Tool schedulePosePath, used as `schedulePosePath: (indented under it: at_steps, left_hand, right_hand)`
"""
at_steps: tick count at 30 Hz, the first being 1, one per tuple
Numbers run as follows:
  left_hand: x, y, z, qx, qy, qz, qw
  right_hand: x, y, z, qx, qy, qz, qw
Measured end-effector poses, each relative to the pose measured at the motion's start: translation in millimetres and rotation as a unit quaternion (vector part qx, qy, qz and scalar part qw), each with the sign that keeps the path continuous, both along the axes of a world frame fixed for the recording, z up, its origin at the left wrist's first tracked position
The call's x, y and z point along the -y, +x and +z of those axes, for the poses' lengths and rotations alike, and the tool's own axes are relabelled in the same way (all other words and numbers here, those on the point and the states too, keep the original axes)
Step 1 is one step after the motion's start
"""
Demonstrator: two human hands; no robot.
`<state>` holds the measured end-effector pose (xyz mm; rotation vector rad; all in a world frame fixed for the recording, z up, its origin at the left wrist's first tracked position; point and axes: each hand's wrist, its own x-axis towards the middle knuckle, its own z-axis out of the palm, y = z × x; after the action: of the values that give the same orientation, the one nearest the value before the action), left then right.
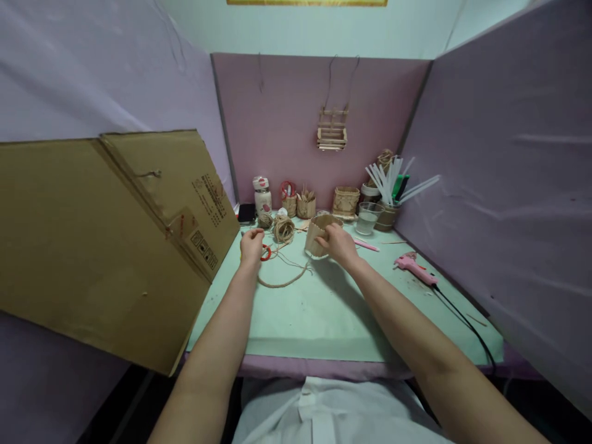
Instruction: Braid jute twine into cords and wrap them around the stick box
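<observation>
My right hand [341,245] grips the near side of a round cup made of pale wooden sticks [315,239], which stands tilted on the table. To the left, my left hand [252,248] is closed with its fingertips pressed together; what they hold, if anything, is hidden. Right beside it shows the red handle of what look like scissors [266,253]. A braided jute cord [283,285] curves over the table from below my left hand toward the base of the cup. Behind lies a ball of jute twine [283,229].
A pink glue gun [416,267] with a black cable lies at the right. At the back stand a bottle [263,196], stick-covered pots [346,201], a glass of water [366,221] and a pot of glue sticks [387,216]. Cardboard [115,246] leans at the left.
</observation>
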<state>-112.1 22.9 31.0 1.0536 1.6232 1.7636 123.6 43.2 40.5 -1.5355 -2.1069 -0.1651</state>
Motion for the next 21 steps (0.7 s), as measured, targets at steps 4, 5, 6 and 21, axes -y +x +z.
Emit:
schedulePosePath:
  at_steps: [4,5,6,21]
  left_hand:
    - [-2.3,-16.6,-6.6,-0.095,-0.059,0.028,0.993]
    - [-1.5,-19.6,-8.2,-0.137,-0.091,0.027,0.986]
    - [-0.3,-21.7,-9.4,-0.181,-0.124,0.025,0.975]
    - [2.1,-19.7,-13.2,-0.408,-0.302,0.02,0.861]
  right_hand:
    - [-27.8,11.7,-0.4,0.003,-0.014,-0.015,1.0]
    - [-30.6,13.3,-2.4,-0.004,-0.016,-0.009,1.0]
    - [-31.1,14.3,-4.7,-0.018,-0.013,-0.003,1.0]
    - [22.0,-17.1,-39.6,-0.174,0.006,0.213,0.961]
